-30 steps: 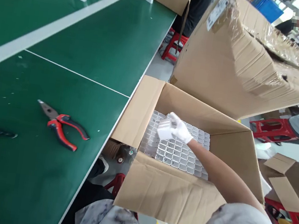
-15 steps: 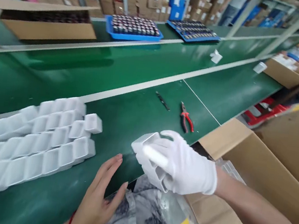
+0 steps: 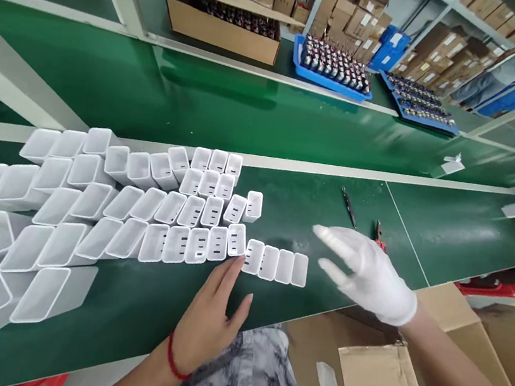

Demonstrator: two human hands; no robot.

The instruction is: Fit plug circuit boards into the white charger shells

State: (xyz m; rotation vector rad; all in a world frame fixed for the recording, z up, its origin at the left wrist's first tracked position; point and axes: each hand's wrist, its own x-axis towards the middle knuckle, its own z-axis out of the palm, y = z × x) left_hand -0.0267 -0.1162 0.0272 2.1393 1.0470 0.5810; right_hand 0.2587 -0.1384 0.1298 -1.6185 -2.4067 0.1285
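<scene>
Rows of white open-topped plastic boxes (image 3: 168, 207) stand close together on the green workbench (image 3: 135, 310). At the right end of the front row is a short line of several white boxes (image 3: 276, 264). My left hand (image 3: 208, 320), bare with a red cord at the wrist, has its fingers stretched out. Its fingertips are at the near edge of a slotted white box (image 3: 236, 240) and seem to touch it. Over the bench to the right of the short line, my right hand (image 3: 366, 272) in a white glove is empty, fingers apart.
Beyond my right hand lie red-handled pliers (image 3: 379, 237), partly covered, and a thin black tool (image 3: 348, 206). An open cardboard box (image 3: 452, 310) stands at my right. On the raised shelf are a blue tray (image 3: 331, 79) of small parts, another blue tray (image 3: 418, 107) and a carton (image 3: 223, 28).
My right hand has let go of the white boxes it held; several now stand at the front row's end. My left hand has moved up to the row. The view has turned left.
</scene>
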